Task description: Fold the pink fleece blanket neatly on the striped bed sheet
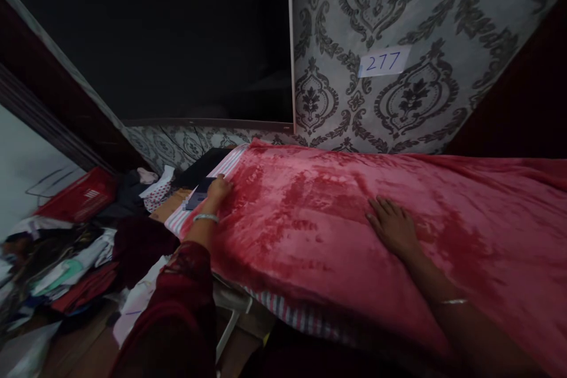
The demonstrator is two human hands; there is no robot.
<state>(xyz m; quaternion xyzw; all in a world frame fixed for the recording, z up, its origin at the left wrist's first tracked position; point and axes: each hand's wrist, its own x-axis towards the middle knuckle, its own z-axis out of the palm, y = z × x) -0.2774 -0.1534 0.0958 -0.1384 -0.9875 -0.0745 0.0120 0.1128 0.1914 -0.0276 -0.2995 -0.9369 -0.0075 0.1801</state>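
A plush red blanket [336, 218] lies spread over a surface covered by a striped cloth [287, 310]. My left hand [218, 190] grips the blanket's left edge, with a bangle on the wrist and a dark red sleeve behind it. My right hand [392, 225] rests flat, palm down, on the middle of the blanket, fingers slightly apart, holding nothing. A small dark object [199, 192] lies just beside my left hand; I cannot tell what it is.
Patterned wallpaper with a paper label reading 277 [383, 62] rises behind the blanket. A dark window [177, 41] fills the upper left. A red basket [82, 195] and heaps of clothes [66, 266] crowd the floor at the left.
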